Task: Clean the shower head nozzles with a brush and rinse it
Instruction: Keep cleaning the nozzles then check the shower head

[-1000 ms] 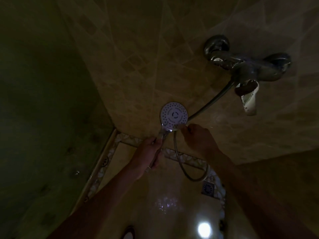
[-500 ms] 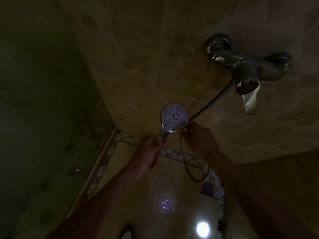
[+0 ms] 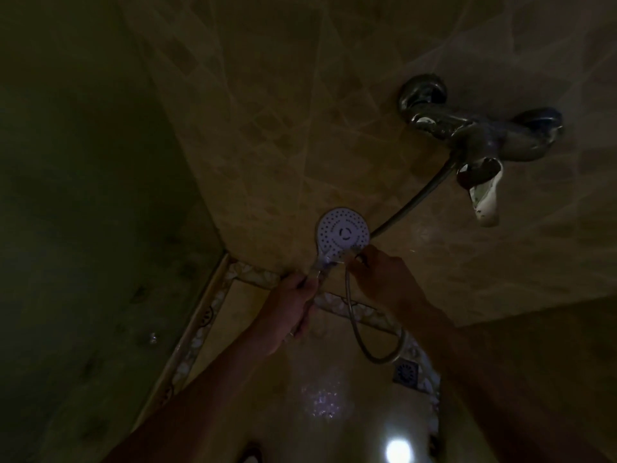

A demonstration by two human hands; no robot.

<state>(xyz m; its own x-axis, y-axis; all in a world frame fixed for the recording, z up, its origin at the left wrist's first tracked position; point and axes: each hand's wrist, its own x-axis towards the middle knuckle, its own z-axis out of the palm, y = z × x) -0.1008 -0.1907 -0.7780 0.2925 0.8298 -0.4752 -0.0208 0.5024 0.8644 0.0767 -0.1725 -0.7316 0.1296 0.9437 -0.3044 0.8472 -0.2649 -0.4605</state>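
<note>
**Shower head held face-up in a dim tiled stall**

The shower head [image 3: 343, 232] sits near the middle of the view, in front of the beige tiled wall [image 3: 273, 135], its round white face turned toward the camera. The face carries rings of small dark nozzle holes around a plain centre marked with a broken dark circle. Below the disc it narrows into a pale neck and a handle that runs down into the left hand [image 3: 289, 309].

The left hand is clenched around the handle, fingers wrapped over it, with a ring visible on one finger. The right hand [image 3: 384, 282] is at the lower right edge of the face, fingertips [image 3: 350, 262] pinched on something small and pale that touches the rim; the light is too poor to tell what it is, so a brush cannot be confirmed.

A metal hose [image 3: 377, 342] loops down beneath the right hand and rises again behind the shower head, running up to the chrome mixer tap [image 3: 480, 135] fixed on the wall at upper right. A pale, scale-crusted lever [image 3: 487, 205] hangs under the tap.

On the floor [image 3: 253, 302], a patterned mosaic border [image 3: 200, 329] frames the tiles, a square drain [image 3: 405, 372] lies beside the hose loop, and wet glints [image 3: 324, 401] and a bright light reflection [image 3: 397, 451] show below.
</note>
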